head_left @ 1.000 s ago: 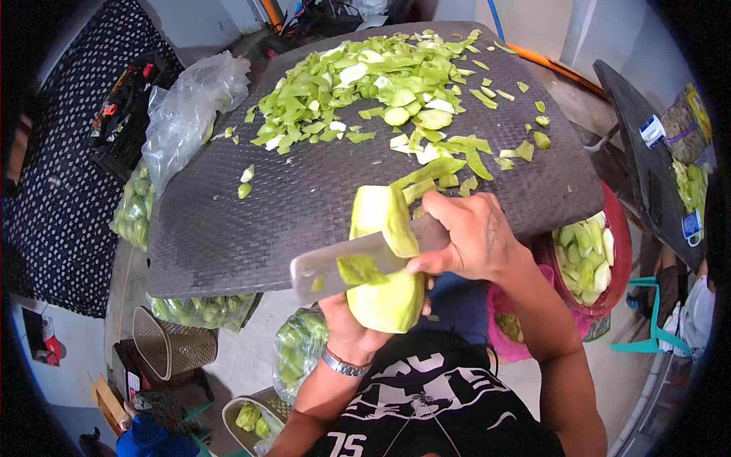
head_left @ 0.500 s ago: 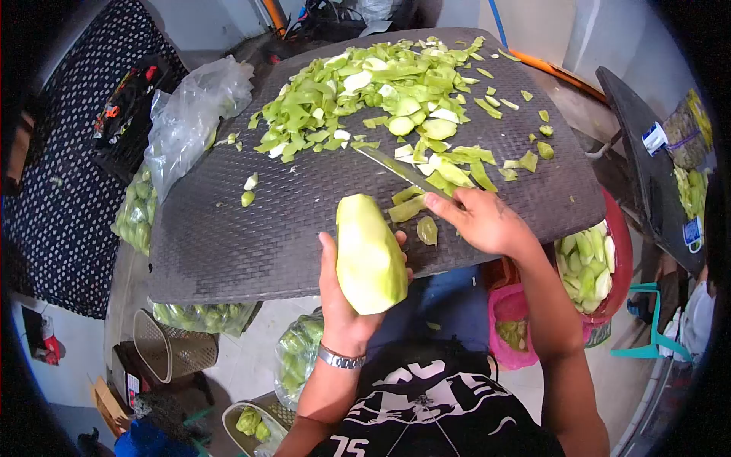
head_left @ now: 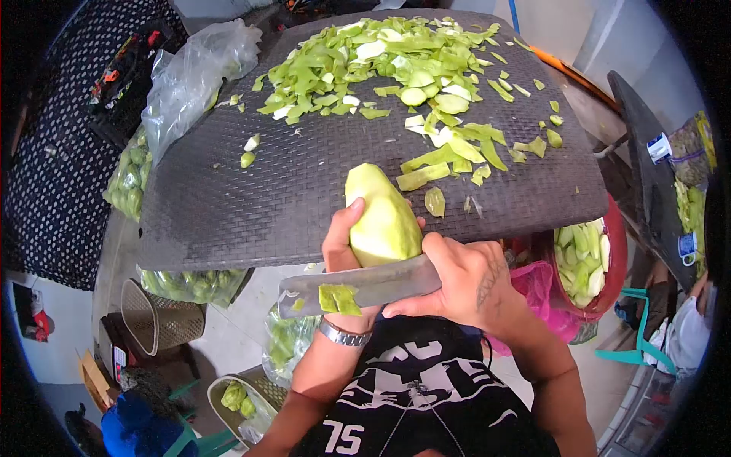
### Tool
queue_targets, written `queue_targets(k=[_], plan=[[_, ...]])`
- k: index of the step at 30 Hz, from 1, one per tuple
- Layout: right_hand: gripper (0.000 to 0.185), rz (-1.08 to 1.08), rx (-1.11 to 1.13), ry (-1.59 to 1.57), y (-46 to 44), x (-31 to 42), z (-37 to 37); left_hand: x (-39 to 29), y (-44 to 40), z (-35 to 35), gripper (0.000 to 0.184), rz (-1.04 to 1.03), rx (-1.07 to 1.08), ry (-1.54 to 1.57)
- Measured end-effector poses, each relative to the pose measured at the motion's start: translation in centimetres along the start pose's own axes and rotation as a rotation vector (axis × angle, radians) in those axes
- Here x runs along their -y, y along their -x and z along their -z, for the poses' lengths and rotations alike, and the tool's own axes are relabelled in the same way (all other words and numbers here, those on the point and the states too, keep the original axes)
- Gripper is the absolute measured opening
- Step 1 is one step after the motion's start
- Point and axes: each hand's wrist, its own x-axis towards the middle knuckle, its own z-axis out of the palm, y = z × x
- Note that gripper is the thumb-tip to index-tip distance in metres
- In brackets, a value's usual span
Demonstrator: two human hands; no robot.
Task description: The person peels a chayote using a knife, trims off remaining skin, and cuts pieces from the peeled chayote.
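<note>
Crowding the far half of the dark table [head_left: 228, 190] is a heap of green peelings [head_left: 388, 65], with loose strips [head_left: 449, 152] scattered toward the near edge. From my end I see a clear plastic bag [head_left: 202, 80] slumped at the table's left side, and past the right edge, lower down, a red tub [head_left: 615, 263] of pale cut pieces [head_left: 582, 259] beside a pink bag [head_left: 533, 289]. At the near edge, the left hand [head_left: 344, 247] cups the pale-green fruit [head_left: 377, 217], thumb on one side, fingertips showing on the other. The right hand [head_left: 472, 282] is clenched on the knife [head_left: 388, 283], its blade crosswise by the fruit's lower end, a peel scrap [head_left: 339, 299] stuck to it. The blade blocks my view there, so I cannot tell whether it touches the fruit.
</note>
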Motion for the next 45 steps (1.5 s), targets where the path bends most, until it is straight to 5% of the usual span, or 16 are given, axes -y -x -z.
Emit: queue_targets(k=[15,22,26,31,35,41,45], plan=[[0.076,0.116,-0.076,-0.077,-0.2,-4.0,0.7,-0.5,0.5,0.6,0.066,0.018,0.195,0.02],[0.079,0.05,0.021,-0.108,-0.2,-2.8,0.8,1.1,-0.2,1.4,0.068,-0.042,0.07,-0.06],[0.079,0.082,-0.059,-0.049,-0.7,-4.4,0.8,0.8,-0.4,2.5,0.071,-0.006,0.186,-0.011],[0.074,-0.107,0.008,-0.035,0.0,-5.7,0.8,0.7,-0.5,2.1,0.076,-0.064,0.15,0.013],[0.074,-0.086,0.035,-0.016,-0.5,-4.6,1.4,1.5,-0.6,2.2,0.06,0.002,0.12,0.074],[0.087,-0.104,-0.04,-0.064,-0.7,-7.3,0.9,1.9,-0.4,2.9,0.069,-0.172,0.033,0.002],[0.076,-0.098,-0.023,-0.059,-1.2,-5.9,1.1,2.6,-0.6,3.6,0.074,-0.152,0.171,0.093]])
